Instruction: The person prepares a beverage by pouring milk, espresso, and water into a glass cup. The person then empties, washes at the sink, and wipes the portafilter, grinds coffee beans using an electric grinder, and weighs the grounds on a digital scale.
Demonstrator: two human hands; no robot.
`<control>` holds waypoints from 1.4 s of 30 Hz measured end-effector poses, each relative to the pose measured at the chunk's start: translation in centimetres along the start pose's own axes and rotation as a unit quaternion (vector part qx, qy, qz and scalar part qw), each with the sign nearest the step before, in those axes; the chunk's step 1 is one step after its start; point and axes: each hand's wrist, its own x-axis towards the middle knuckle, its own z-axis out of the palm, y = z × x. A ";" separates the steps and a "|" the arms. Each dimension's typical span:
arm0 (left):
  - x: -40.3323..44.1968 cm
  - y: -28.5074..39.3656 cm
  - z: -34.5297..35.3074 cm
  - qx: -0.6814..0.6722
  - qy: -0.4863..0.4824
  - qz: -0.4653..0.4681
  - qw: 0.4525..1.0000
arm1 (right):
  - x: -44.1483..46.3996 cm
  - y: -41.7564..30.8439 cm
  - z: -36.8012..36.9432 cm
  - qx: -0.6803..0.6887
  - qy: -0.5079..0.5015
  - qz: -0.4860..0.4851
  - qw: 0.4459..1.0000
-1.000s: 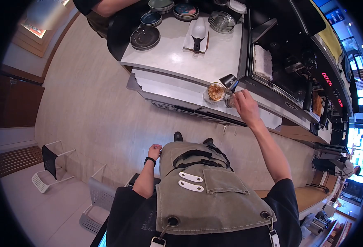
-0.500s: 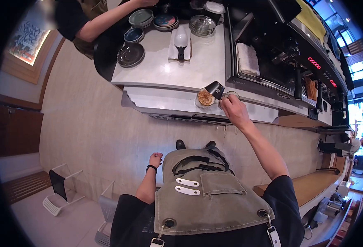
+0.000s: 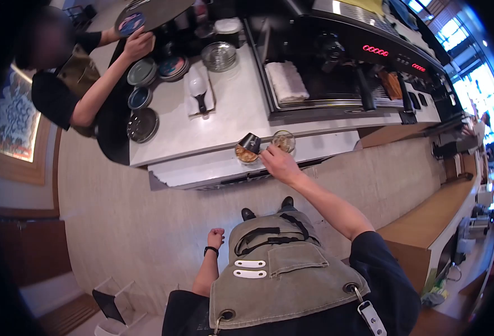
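Note:
My right hand (image 3: pixel 279 163) is closed on a small black cup (image 3: pixel 250 143), which is tilted over a glass with a brown-topped filling (image 3: pixel 246 153). Just to the right of the cup, behind my fingers, stands a second glass (image 3: pixel 283 141) with some brownish contents. Both glasses are on the lower white ledge (image 3: pixel 196 166) along the counter's front. My left hand (image 3: pixel 216 238) hangs beside the apron with its fingers curled in, away from any object; whether they enclose anything is not visible.
On the counter (image 3: pixel 174 131) are stacked plates (image 3: pixel 143 124), glass dishes (image 3: pixel 219 56) and a white scoop (image 3: pixel 197 87) on a cloth. A coffee machine (image 3: pixel 325 61) stands to the right. At the upper left a co-worker (image 3: pixel 84 84) holds a dark tray (image 3: pixel 163 12). Chairs are lower left.
The view has swung right, so the counter sits further left. The black cup stays tilted over the brown-topped glass. The co-worker has come further into view with a tray.

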 end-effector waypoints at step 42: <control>-13.1 17.9 32.0 0.207 -0.067 0.253 0.943 | 4.3 32.6 -21.0 0.138 0.120 0.321 0.929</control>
